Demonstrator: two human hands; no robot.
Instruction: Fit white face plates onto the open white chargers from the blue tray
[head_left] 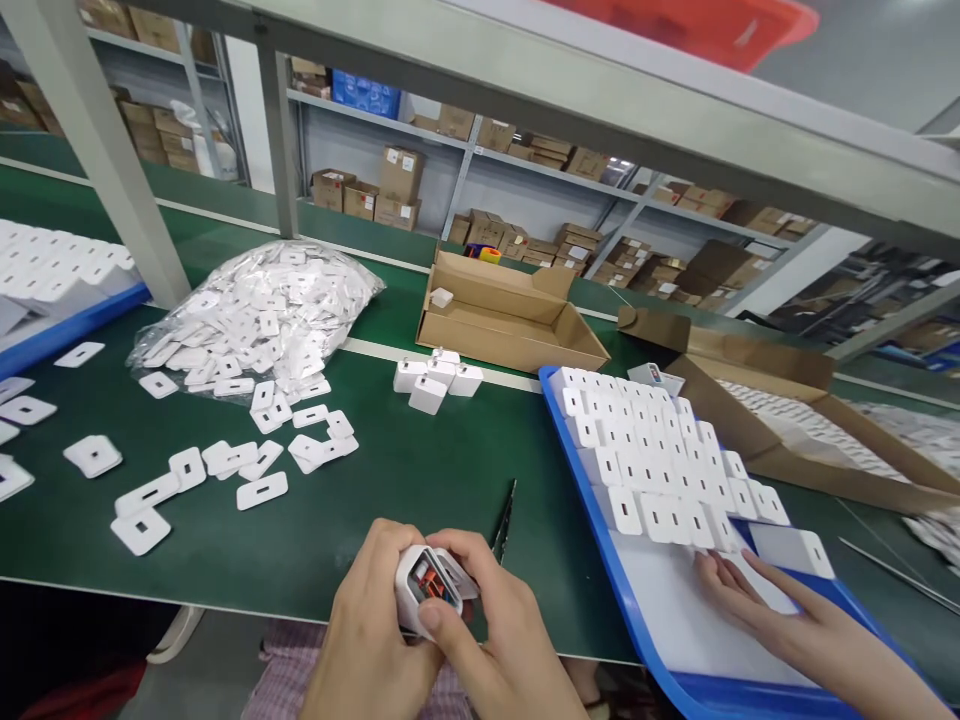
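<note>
- At the far left of the green worktop (315,560), a blue plastic tray (75,325) holds rows of flat white cards with square holes (274,490), and more of these cards lie loose on the worktop.
- Just beyond them sits a bulging clear plastic bag (255,310), packed with the same cards.
- In front of me, my left hand (364,640) and my right hand (502,650) are clamped together on a white plastic adapter casing (429,590), one on each side. Its open end faces up (orange-red parts show inside).
- Past my right hand, a pair of dark metal scissors (504,522) lies on the worktop.
- Farther ahead, a small cluster of white cube adapters (429,380) stands beside a tan cardboard box (487,290).
- To the right, a second blue plastic tray (622,600) carries tightly packed white adapters (645,460).
- A co-worker's hand (780,610) rests on that tray, apart from mine.
- At the far right is another open tan cardboard box (757,365).
- Behind the worktop, grey steel shelves (375,118) hold brown cardboard cartons (397,190).
</note>
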